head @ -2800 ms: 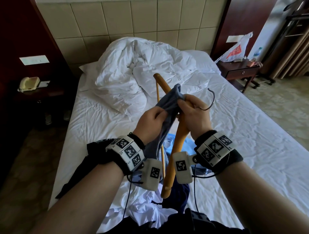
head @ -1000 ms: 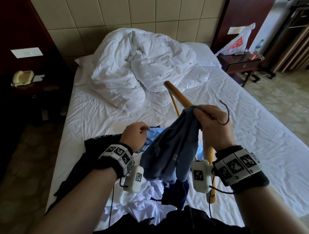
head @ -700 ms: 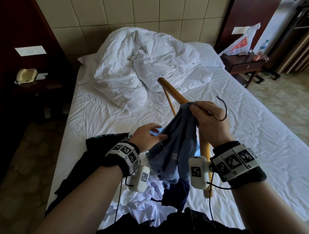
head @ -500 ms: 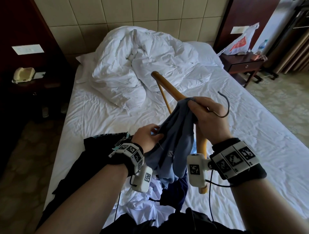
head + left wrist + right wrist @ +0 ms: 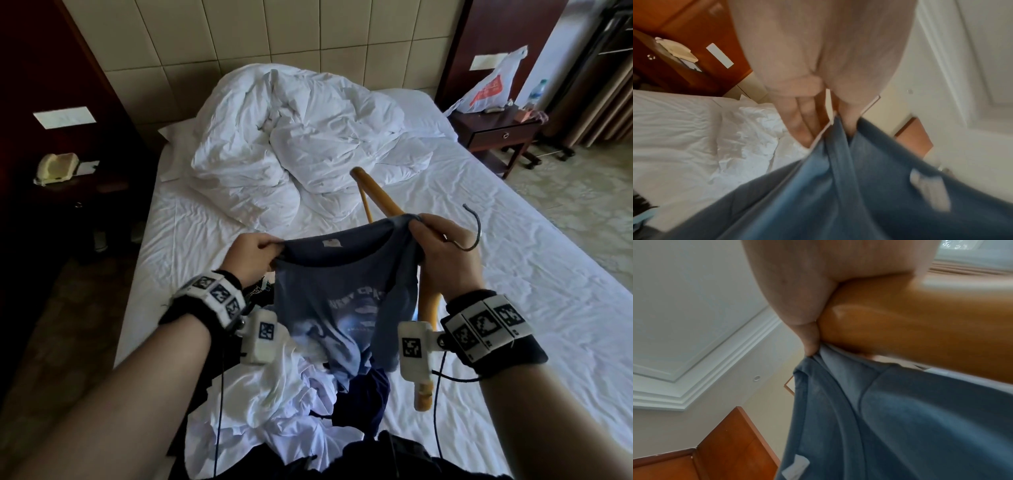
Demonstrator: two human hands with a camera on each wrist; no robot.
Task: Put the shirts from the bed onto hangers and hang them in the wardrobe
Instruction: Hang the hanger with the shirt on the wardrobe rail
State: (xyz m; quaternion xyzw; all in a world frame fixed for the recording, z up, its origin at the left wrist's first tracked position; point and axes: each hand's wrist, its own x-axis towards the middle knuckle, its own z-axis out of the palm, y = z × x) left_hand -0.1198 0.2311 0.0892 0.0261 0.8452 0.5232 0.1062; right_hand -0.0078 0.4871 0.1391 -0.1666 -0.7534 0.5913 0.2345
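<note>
1. Shirt (image 5: 346,301), blue w/ a print, hangs between both hands over the bed (image 5: 513,308); collar is stretched wide, I judge so the hanger (image 5: 383,202) arm can slide in.
2. Left hand (image 5: 253,255): fingers curled, pinching the collar's left edge, pulling it outward.
3. Right hand (image 5: 442,253): closed round the wooden hanger near its hook (image 5: 474,233), thumb pinning the collar's other side vs. the wood.
4. Hanger isn't through the neck yet; one arm sticks out toward the duvet (image 5: 301,137).
5. Vs. half a sec ago: shirt was bunched, left hand close by the right; now the hands are apart and the collar is open.
6. More shirts (image 5: 274,404) lie heaped below.
</note>
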